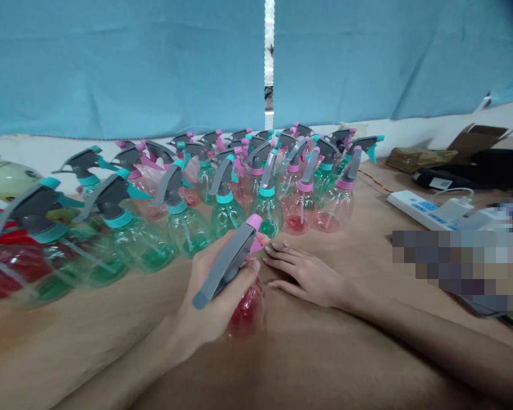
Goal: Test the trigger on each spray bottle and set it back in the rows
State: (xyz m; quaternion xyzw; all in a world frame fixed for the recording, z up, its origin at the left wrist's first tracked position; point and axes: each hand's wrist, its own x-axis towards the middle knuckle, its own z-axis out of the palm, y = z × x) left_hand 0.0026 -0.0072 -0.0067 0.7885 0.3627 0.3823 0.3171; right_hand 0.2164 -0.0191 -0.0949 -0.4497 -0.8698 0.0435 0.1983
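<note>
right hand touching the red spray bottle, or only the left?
Cannot tell. In the head view the left hand is wrapped around the red spray bottle; the right hand lies flat beside it, any gap hidden.

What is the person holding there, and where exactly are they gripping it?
The left hand holds a pink spray bottle, gripped around its neck just under the grey trigger head. The right hand holds nothing; it lies flat on the table beside it.

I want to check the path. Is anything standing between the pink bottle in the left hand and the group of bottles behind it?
Nothing visible does. The left hand holds the pink spray bottle on bare table, with the standing bottles just beyond. The right hand lies flat beside it, not in front.
</note>
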